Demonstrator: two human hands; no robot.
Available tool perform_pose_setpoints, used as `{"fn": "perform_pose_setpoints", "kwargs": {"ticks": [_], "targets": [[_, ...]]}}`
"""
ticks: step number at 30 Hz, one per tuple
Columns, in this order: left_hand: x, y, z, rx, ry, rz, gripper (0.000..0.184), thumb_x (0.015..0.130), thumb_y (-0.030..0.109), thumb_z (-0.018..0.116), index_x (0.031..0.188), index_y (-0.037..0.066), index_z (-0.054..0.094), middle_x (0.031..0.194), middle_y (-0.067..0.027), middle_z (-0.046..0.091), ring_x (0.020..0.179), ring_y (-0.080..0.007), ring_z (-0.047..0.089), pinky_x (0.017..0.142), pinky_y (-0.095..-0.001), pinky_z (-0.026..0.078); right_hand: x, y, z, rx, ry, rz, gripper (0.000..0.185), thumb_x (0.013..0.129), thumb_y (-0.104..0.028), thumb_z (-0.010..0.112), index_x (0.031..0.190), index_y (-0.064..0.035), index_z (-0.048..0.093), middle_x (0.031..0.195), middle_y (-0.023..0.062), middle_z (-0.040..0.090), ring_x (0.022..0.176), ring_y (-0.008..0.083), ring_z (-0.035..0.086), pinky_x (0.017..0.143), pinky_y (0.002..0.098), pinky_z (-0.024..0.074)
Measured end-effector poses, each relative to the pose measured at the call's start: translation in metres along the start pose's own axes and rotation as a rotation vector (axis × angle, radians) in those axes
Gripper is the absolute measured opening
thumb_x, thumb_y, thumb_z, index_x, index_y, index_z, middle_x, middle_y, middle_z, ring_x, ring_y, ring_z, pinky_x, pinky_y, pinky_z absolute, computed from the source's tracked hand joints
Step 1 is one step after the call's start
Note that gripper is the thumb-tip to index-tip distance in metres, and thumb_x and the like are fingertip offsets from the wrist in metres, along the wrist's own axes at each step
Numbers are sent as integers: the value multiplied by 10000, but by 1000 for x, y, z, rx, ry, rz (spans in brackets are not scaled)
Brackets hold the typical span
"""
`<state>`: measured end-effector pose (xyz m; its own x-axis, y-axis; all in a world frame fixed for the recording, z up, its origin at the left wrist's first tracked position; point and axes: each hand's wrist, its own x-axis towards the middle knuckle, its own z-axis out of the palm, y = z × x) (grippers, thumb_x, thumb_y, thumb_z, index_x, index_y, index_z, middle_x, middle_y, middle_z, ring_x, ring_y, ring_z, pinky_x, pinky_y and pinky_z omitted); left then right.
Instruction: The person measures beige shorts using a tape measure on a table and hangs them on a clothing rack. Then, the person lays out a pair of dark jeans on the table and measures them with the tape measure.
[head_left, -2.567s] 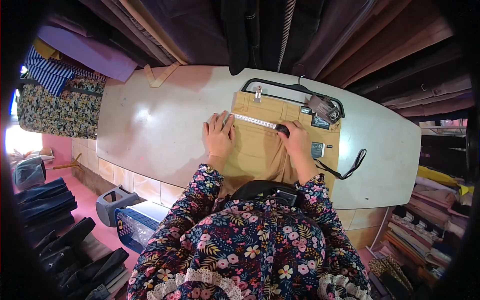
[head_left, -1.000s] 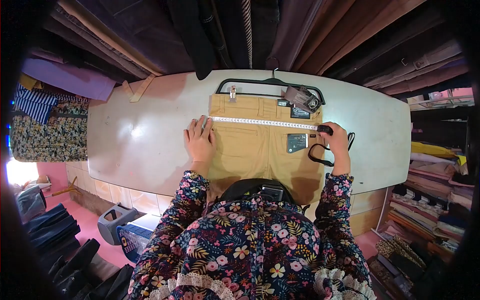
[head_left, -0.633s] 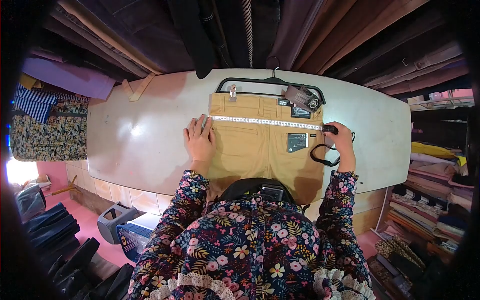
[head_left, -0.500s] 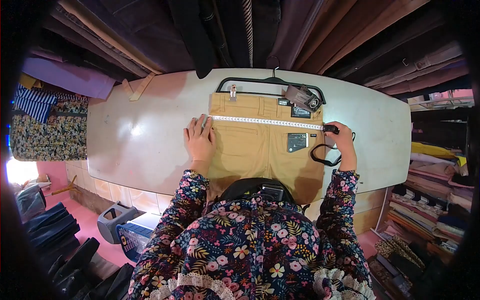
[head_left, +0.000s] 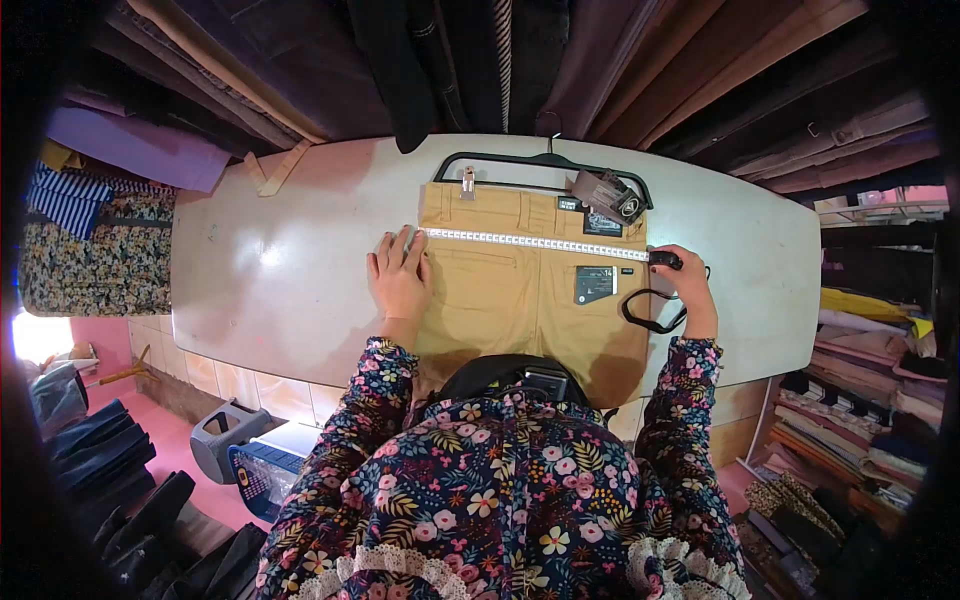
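Tan trousers (head_left: 480,300) lie on a pale table, clipped at the waist to a black hanger (head_left: 480,160). A white tape measure blade (head_left: 530,241) stretches straight across them below the waistband. At its left end, my left hand (head_left: 402,280) lies partly on the trousers' edge, its fingertips holding the blade end down. My right hand (head_left: 685,280) grips the black tape measure case (head_left: 663,259) just past the right edge. A black strap loop (head_left: 650,312) hangs from the case onto the table. Dark paper tags (head_left: 608,197) and a size label (head_left: 596,285) are on the trousers.
Dark garments (head_left: 440,70) hang along the far edge of the table (head_left: 270,290). Folded fabric stacks (head_left: 850,400) stand at the right. A floral cloth (head_left: 95,265) is at the left. A grey stool (head_left: 228,440) and blue basket (head_left: 265,480) are on the floor.
My right hand and the tape case have shifted very slightly to the right and down. The view has moved a little; the trousers and my left hand look almost the same.
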<state>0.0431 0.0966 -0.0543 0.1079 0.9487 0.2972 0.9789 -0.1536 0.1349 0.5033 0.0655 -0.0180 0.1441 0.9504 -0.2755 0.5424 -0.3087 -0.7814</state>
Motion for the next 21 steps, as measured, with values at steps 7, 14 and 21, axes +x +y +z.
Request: {"fn": "perform_pose_setpoints", "kwargs": {"ticks": [7,14,21], "targets": [[-3,-1,-4,-6,4,-7,345,833,218,583,1173,198,638,1300,5,534,1240,-266,440,1011,-521,327,-5,-5,1,12,-13,29,303,696,78,678,988,-5,669,823,65,689,750,130,647,719,257,508],[-7,-3,-5,-11,24,1,332,832,216,582,1156,195,649,1298,0,537,1237,-267,442,1010,-519,327,-10,-5,2,28,-12,21,308,699,84,671,994,-6,667,829,68,690,752,128,650,718,254,510],[-12,-3,-7,-14,25,-5,323,840,221,584,1155,195,652,1293,7,542,1235,-264,446,1009,-513,330,-14,2,3,72,-12,48,307,701,75,676,995,-12,665,828,53,689,745,117,645,716,250,513]]}}
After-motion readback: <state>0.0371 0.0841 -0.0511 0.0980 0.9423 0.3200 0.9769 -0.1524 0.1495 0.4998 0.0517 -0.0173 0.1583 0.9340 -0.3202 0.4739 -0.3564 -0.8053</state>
